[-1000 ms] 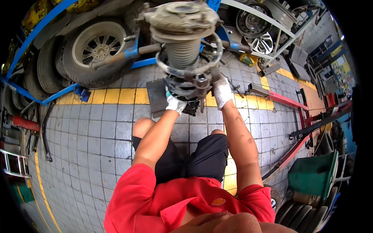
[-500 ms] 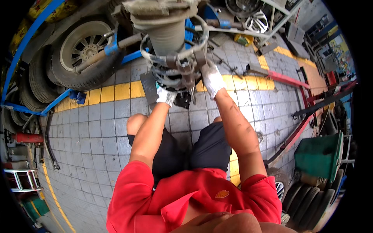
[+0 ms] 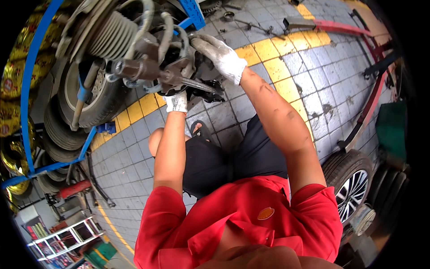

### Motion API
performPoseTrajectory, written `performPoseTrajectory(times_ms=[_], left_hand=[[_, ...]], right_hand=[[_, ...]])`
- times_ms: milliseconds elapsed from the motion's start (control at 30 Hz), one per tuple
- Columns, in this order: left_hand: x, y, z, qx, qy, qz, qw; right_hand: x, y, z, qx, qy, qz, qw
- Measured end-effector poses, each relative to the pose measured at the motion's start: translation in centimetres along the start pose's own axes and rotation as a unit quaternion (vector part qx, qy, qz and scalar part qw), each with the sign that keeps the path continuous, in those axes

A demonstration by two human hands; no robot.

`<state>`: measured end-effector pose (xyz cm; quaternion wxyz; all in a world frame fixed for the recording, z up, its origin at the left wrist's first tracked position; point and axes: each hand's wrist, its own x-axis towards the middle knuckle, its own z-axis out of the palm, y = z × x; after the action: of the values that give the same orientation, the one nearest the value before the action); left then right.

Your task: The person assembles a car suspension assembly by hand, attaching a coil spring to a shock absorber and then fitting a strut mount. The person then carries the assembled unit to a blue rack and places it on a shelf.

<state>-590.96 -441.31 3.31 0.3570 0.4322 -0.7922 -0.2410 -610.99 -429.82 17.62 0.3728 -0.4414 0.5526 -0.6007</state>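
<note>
A dirty suspension strut [image 3: 114, 36] with a ribbed boot and a coil spring [image 3: 166, 38] hangs in front of me at the upper left. A metal clamp with a rod [image 3: 192, 84] sits against the spring. My left hand [image 3: 177, 102], in a white glove, reaches up under the strut's lower end, which hides its fingers. On the spring's right side is my gloved right hand [image 3: 217, 56]. Its fingers are stretched out and lie near or against the coils; I cannot tell whether they touch. Black strut parts [image 3: 208, 92] show below the rod.
A wheel [image 3: 92, 101] and tyres fill a blue rack [image 3: 27, 89] at left. Red lift arms [image 3: 371, 101] cross the right side. Another wheel [image 3: 351, 186] stands behind my right arm. A ladder [image 3: 69, 240] is at the lower left. Tools [image 3: 260, 28] lie on the tiles.
The view has turned, so the strut now appears further left and tilted. My right hand has come off its earlier spot by the clamp and stretched its fingers. My left hand stays under the strut.
</note>
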Motion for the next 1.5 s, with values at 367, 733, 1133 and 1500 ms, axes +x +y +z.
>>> performPoseTrajectory(times_ms=[367,733,1133,1500], left_hand=[[-1.3,2.5,-1.5,-0.21,0.035,-0.11,0.971],[-0.6,4.9,-1.5,-0.327,0.019,-0.186,0.926],[-1.0,2.4,-5.4,0.188,-0.039,0.199,0.961],[-1.3,4.2,-2.5,0.08,-0.024,-0.028,0.996]], right_hand=[[-0.8,10.3,-3.8,0.005,0.016,0.045,0.999],[-4.8,35.7,4.7,0.322,0.121,0.471,0.813],[-2.3,32.2,7.2,0.408,0.207,0.41,0.789],[2.1,33.1,5.2,0.441,0.16,0.358,0.808]])
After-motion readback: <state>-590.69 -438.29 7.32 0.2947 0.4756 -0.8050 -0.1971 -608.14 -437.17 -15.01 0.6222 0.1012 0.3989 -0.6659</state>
